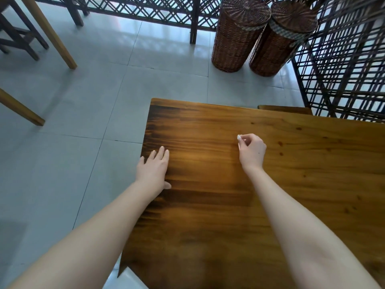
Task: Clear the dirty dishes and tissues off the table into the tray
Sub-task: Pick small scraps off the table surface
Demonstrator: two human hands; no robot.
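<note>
Wooden table (270, 163) shows no dishes; right hand (252, 152) pinches 1 small white tissue scrap (239, 137); left hand (153, 170) rests flat, holding nothing; tray unseen.

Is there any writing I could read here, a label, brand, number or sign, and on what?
None: no text shows anywhere in this view.
The wooden table bears only grain and knots; the wicker baskets and lattice screen carry no label or sign.
The small white scrap pinched by the right hand is too small to show any print.
</note>
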